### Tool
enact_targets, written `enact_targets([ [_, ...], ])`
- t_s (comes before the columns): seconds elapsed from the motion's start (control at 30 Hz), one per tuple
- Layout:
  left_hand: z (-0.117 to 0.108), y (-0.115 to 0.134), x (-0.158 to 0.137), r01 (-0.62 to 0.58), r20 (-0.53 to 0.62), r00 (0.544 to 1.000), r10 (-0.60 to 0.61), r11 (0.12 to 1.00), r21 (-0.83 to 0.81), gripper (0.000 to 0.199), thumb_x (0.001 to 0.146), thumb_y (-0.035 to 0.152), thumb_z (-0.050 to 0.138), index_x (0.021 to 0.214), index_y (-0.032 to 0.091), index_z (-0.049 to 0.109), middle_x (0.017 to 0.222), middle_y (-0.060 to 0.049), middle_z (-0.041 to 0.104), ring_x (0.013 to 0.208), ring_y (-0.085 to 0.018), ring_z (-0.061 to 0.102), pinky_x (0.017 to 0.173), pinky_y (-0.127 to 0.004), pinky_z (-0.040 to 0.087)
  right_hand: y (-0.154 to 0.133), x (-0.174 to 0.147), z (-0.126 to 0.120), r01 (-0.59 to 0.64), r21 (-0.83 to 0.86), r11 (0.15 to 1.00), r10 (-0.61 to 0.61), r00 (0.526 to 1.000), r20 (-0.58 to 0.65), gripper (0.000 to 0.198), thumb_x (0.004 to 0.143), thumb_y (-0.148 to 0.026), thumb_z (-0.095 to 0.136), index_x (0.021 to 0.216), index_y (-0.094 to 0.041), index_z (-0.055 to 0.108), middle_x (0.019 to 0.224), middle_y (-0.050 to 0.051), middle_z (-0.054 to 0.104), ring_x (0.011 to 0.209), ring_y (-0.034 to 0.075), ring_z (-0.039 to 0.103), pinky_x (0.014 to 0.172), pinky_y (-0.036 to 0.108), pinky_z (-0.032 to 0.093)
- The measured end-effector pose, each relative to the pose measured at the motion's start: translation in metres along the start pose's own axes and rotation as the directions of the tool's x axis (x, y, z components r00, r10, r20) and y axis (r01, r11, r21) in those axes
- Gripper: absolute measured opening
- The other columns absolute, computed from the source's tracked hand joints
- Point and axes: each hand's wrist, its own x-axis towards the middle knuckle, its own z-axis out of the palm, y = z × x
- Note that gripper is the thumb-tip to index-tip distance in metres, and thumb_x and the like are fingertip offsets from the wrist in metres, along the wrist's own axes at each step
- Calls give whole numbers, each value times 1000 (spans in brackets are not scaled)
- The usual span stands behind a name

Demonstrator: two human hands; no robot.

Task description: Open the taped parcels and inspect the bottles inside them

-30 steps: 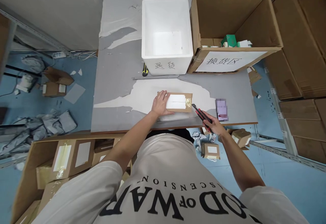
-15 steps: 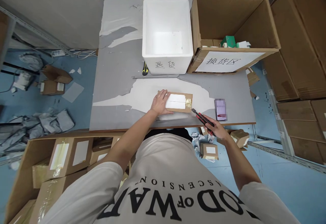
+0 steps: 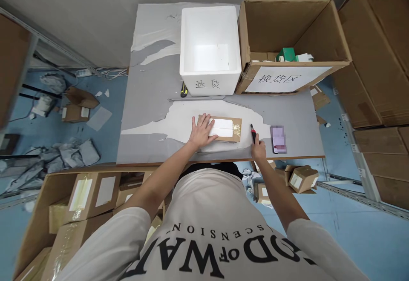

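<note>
A small cardboard box (image 3: 237, 133) with a white label and clear tape on its right end lies flat on the table. My left hand (image 3: 201, 132) rests on the box's left end, fingers spread. To the right of the box, my right hand (image 3: 258, 149) grips a black and red utility knife (image 3: 253, 133), its tip pointing up and away from me. The knife is apart from the box. A phone (image 3: 278, 139) lies on the table just right of my right hand.
Behind the box stand a white foam bin (image 3: 211, 83) and a large open carton (image 3: 295, 76) with small packages inside. A yellow and black cutter (image 3: 183, 89) lies beside the bin. Below the table at left, a big carton (image 3: 99, 168) holds several taped boxes.
My right hand has moved left and turned the knife upright, taking its tip away from the box's right corner. The fingers of my left hand have spread on the box.
</note>
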Motion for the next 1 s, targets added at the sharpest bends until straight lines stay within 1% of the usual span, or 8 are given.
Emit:
enact_targets([
  [0.17,0,20,-15,-77,0,997,77,997,-16,48,96,39,32,135,18,46,149,-15,38,141,-29,29,115,-57,11,-10,10,27,28,-35,999,-31,996,-82,60,91,-26,32,150,-21,23,120,19,44,111,33,46,89,47,42],
  [0.3,8,33,-32,-111,25,993,113,992,-66,50,93,36,40,139,16,43,143,-15,45,137,-29,35,115,-50,19,-7,7,33,151,28,988,-145,978,-151,60,89,-27,32,148,-15,30,120,25,43,112,38,44,86,57,41],
  [0.43,16,36,-41,-76,42,996,79,994,-76,58,88,34,48,143,18,37,148,-15,38,141,-32,27,115,-52,20,-21,7,1,207,80,975,-180,947,-267,60,90,-35,34,147,-15,29,134,25,36,121,39,37,93,60,36],
  [0.53,21,34,-43,-68,58,996,74,994,-87,59,88,36,49,143,17,37,150,-14,36,142,-31,25,115,-50,19,-52,8,-42,399,82,913,-343,862,-374,62,94,-40,30,148,-11,23,140,24,33,127,35,34,101,52,32],
  [0.63,24,31,-43,-79,72,994,86,992,-100,61,87,38,49,142,15,38,150,-15,36,142,-31,26,116,-49,20,-90,10,-74,693,-51,719,-681,689,-249,63,93,-46,35,147,-15,27,145,19,34,132,32,30,106,47,28],
  [0.73,26,30,-43,-103,82,990,112,989,-109,64,86,39,51,142,13,37,149,-15,37,142,-31,26,115,-48,21,-121,15,-84,827,-161,539,-838,545,-9,65,90,-49,45,145,-16,32,148,17,34,133,33,31,106,46,26],
  [0.87,29,30,-42,-98,101,989,108,990,-101,68,82,38,54,144,16,35,150,-13,37,141,-31,28,115,-48,21,-141,19,-78,820,-255,513,-817,557,147,63,91,-44,47,146,-18,31,138,19,46,117,33,46,97,44,33],
  [1.0,30,31,-41,-87,116,989,96,993,-80,76,79,35,58,147,19,30,152,-13,34,142,-32,25,115,-49,20,-149,10,-72,779,-412,473,-809,569,146,56,94,-25,38,146,-10,27,132,24,48,115,35,46,97,52,32],
])
